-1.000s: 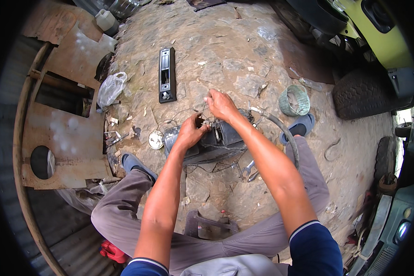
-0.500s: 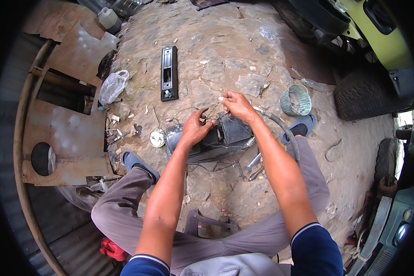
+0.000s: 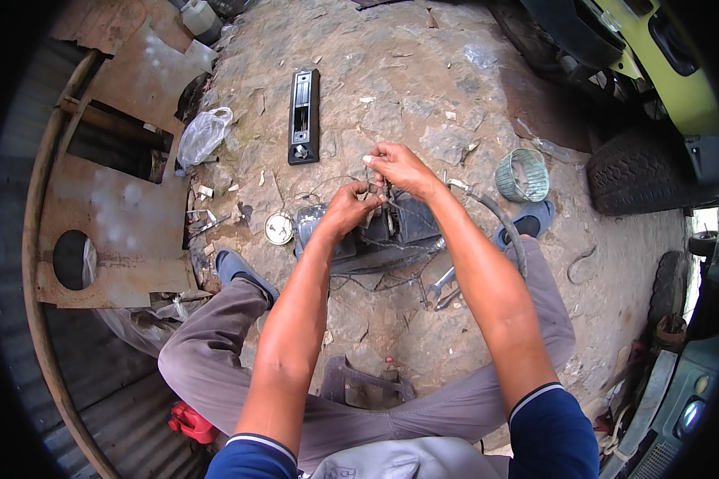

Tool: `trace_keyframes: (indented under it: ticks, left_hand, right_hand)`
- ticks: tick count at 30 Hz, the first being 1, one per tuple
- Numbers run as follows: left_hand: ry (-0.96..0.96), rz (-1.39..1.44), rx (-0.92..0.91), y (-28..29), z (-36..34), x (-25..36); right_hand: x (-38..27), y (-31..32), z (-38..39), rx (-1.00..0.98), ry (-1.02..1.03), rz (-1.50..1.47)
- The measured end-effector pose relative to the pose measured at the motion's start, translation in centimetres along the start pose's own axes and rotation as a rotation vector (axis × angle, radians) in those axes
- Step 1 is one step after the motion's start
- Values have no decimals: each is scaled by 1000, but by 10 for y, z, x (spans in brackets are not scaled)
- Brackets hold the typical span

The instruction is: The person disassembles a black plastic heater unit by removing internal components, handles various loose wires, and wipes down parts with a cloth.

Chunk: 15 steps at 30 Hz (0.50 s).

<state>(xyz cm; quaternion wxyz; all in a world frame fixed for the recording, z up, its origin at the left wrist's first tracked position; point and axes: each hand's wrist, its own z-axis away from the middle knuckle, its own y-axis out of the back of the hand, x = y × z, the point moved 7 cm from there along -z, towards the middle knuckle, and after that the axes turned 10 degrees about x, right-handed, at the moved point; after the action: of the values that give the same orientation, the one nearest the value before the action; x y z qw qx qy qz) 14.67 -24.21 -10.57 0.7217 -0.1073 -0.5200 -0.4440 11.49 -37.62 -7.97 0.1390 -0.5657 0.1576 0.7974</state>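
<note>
A black housing (image 3: 417, 222) trailing thin wires lies on the ground between my feet, and both hands are together above its middle. The fingers of my left hand (image 3: 350, 211) are closed, pinching a dark wire (image 3: 387, 194) that rises from the housing. Just above and to the right, my right hand (image 3: 406, 171) is closed, with thumb and forefinger pressed together. Whatever is in that pinch is too small to make out. A round, pale-faced part (image 3: 279, 228) rests by the housing's left end. To its right a thick grey hose (image 3: 505, 226) curves toward my knee.
Wrenches (image 3: 441, 287) lie right of the housing. Ahead is a long black plastic panel (image 3: 303, 120). A green basket (image 3: 524, 176) stands beside my right foot, with a vehicle tyre (image 3: 643, 177) farther right. Cut sheet metal (image 3: 120, 231) leans at left; a plastic bag (image 3: 204, 136) lies near it.
My left hand has moved right and up, its fingers closing around a wire beside my right hand. My right hand has shifted slightly left and up. The view has tilted a little.
</note>
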Motion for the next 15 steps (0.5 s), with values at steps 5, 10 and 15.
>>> trace_keyframes:
  ticks: [5, 10, 15]
  left_hand:
    - [8, 108, 41, -2, -5, -9]
    - [23, 147, 70, 1, -3, -11]
    - [26, 58, 153, 4, -7, -10]
  right_hand:
    - [-2, 4, -4, 120, 94, 49]
    - [9, 23, 13, 163, 136, 365]
    - [23, 26, 38, 125, 208, 493]
